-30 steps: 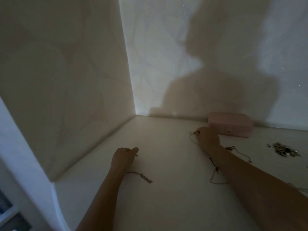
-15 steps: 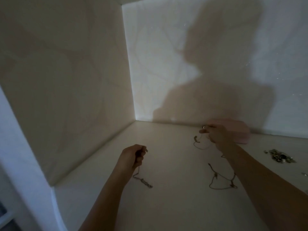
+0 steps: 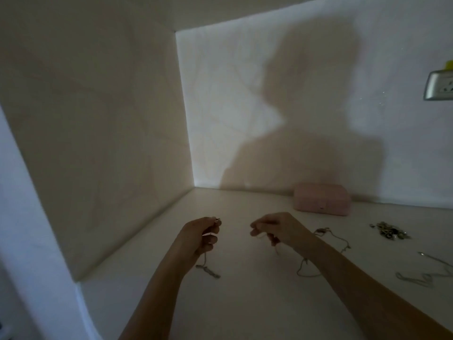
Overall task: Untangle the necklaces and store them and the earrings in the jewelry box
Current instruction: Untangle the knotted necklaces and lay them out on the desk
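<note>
Necklace (image 3: 207,268) dangles from left hand (image 3: 201,235), pinched at the clasp, well left of jewelry box (image 3: 322,201) and nearer me. Right hand (image 3: 277,229) pinches a chain (image 3: 306,269) trailing rightward below the box. I judge that hand the nearer to the box, whose lid looks closed.

We are reaching both forearms forward, left hand (image 3: 201,235) and right hand (image 3: 278,229) raised near each other, curled fingers pinching chain (image 3: 205,261).

You are in a home: pale walls (image 3: 98,119), a wall socket (image 3: 440,85), a white counter (image 3: 245,303) with a pink jewelry box (image 3: 322,198).
</note>
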A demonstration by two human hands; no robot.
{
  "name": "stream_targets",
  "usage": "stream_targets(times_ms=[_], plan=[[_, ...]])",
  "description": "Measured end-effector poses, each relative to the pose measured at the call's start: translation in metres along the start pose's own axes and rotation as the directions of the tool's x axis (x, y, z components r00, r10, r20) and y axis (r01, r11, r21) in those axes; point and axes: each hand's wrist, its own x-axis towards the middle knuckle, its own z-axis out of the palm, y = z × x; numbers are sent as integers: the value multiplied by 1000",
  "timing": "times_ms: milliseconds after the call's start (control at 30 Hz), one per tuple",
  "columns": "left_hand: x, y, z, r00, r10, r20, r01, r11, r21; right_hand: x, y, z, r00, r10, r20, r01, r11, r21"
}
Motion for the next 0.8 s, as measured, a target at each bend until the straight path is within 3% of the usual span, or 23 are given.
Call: stream_targets(times_ms=[67,167,267,367,567,733,800], plan=[[-6,5,3,1000,-18,10,18,999,-46,-14,0,1,995,38,97,-36,999,-25],[-14,12,6,998,-25,64,33,992,-126,-31,0,1,978,41,203,19,959,-282],[-21,22,14,990,-15,139,42,979,-200,-45,-8,4,980,-7,199,82,926,-369],[-27,32,28,976,9,217,48,965,-256,-55,-21,13,983,-79,166,123,955,-270],[-31,56,56,963,42,266,108,844,-526,-73,-35,47,933,-89,350,106,994,-29],[-13,59,37,989,-7,146,100,763,-638,-82,-30,36,963,-94,252,2,940,342],[-8,51,21,993,-29,118,101,738,-667,-85,-25,20,984,-39,175,-29,930,366]])
